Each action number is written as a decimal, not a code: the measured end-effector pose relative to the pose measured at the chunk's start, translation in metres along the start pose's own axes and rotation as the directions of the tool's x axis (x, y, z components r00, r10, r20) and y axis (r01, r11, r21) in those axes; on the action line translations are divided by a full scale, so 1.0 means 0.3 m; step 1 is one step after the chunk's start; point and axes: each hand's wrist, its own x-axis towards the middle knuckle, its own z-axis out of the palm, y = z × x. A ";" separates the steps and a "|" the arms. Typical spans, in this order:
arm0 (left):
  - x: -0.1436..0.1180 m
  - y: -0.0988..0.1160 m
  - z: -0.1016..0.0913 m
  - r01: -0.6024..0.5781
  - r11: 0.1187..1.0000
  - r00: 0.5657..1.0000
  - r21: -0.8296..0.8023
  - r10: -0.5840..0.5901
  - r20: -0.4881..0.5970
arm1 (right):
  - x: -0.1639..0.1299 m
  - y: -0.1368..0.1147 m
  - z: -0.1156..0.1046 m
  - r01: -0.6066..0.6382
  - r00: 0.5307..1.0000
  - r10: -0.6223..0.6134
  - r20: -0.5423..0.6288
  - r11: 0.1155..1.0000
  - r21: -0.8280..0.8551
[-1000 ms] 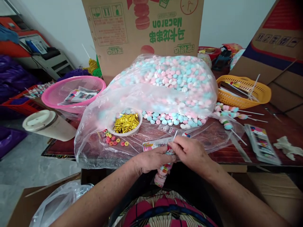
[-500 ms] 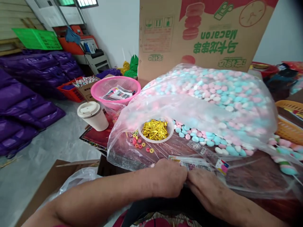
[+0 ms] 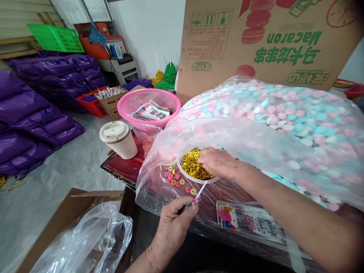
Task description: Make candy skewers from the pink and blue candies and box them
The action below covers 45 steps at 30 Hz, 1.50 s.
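My left hand (image 3: 178, 220) is closed in a pinch at the front of the table. A white stick (image 3: 202, 189) pokes up from a gathered, colourful printed wrapper (image 3: 195, 201) between its thumb and fingers; whatever lies lower is hidden by the hand. My right hand (image 3: 217, 161) reaches into a white plastic bowl (image 3: 184, 174), its bent fingers against the gold twist ties (image 3: 196, 167). Its fingertips are hidden, so I cannot see whether a tie is in them. Below my right forearm lie flat printed clear bags (image 3: 250, 222).
A big clear bag of pink, blue and white candies (image 3: 284, 110) covers the back. Small ring candies (image 3: 178, 177) lie beside the bowl. Leftward stand a lidded cup (image 3: 121, 142) and a pink basket (image 3: 150, 96). A cardboard box (image 3: 216, 72) rises behind; an open box (image 3: 65, 216) sits lower left.
My hands were together at the table's front edge and are now apart. The left has moved left, with the stick showing; the right has gone up to the twist ties.
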 end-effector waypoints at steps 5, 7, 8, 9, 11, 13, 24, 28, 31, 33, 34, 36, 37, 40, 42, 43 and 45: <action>0.006 0.037 -0.021 0.272 0.948 0.959 -0.166 -0.282 -0.042 | 0.068 0.013 0.045 -0.022 0.998 0.023 0.059 0.999 -0.024; 0.012 0.042 -0.025 0.330 0.924 0.941 -0.191 -0.338 -0.006 | 0.043 0.020 0.022 -0.039 0.998 0.040 0.045 0.999 -0.026; 0.015 0.042 -0.023 0.349 0.915 0.935 -0.201 -0.354 0.013 | 0.026 0.022 0.007 -0.052 0.998 0.053 0.031 0.998 -0.026; 0.019 0.043 -0.018 0.362 0.908 0.931 -0.210 -0.364 0.030 | 0.007 0.024 -0.008 -0.070 0.997 0.070 0.013 0.997 -0.024; 0.028 0.047 -0.003 0.362 0.902 0.931 -0.234 -0.362 0.045 | -0.038 0.024 -0.032 -0.107 0.994 0.107 -0.025 0.994 -0.019; 0.034 0.058 0.020 0.338 0.903 0.940 -0.266 -0.339 0.045 | -0.102 0.018 -0.044 -0.146 0.984 0.146 -0.098 0.989 0.012; 0.006 0.047 0.230 0.301 0.944 0.945 -0.136 -0.275 0.177 | -0.481 -0.119 0.133 -0.167 0.919 0.378 -0.115 0.636 0.753; -0.029 0.017 0.283 0.259 0.965 0.942 -0.045 -0.242 0.231 | -0.532 -0.097 0.184 -0.198 0.895 0.442 -0.050 0.495 0.846; -0.058 -0.010 0.297 0.212 0.977 0.943 0.003 -0.205 0.262 | -0.576 -0.079 0.189 -0.237 0.901 0.430 0.058 0.377 0.895; -0.075 -0.021 0.300 0.191 0.981 0.940 0.025 -0.190 0.285 | -0.599 -0.075 0.194 -0.241 0.902 0.425 0.069 0.367 0.898; -0.081 -0.022 0.302 0.162 0.987 0.943 0.020 -0.161 0.291 | -0.608 -0.076 0.199 -0.236 0.898 0.438 0.046 0.390 0.890; -0.088 -0.018 0.304 0.128 0.991 0.949 -0.024 -0.116 0.293 | -0.625 -0.082 0.210 -0.219 0.872 0.489 -0.031 0.446 0.868; -0.089 -0.012 0.304 0.139 0.989 0.949 -0.060 -0.115 0.294 | -0.634 -0.086 0.215 -0.208 0.853 0.517 -0.072 0.464 0.861; -0.078 0.011 0.299 0.288 0.945 0.895 -0.153 -0.209 0.394 | -0.669 -0.091 0.204 -0.118 0.870 0.466 -0.163 0.517 0.848; -0.066 0.025 0.293 0.448 0.889 0.770 -0.097 -0.328 0.548 | -0.693 -0.083 0.175 0.016 0.934 0.279 -0.223 0.591 0.807; -0.060 0.031 0.291 0.512 0.858 0.688 -0.043 -0.379 0.618 | -0.702 -0.077 0.157 0.093 0.951 0.175 -0.254 0.621 0.778; -0.051 0.039 0.291 0.574 0.819 0.571 0.021 -0.419 0.706 | -0.710 -0.065 0.132 0.210 0.955 0.025 -0.295 0.643 0.736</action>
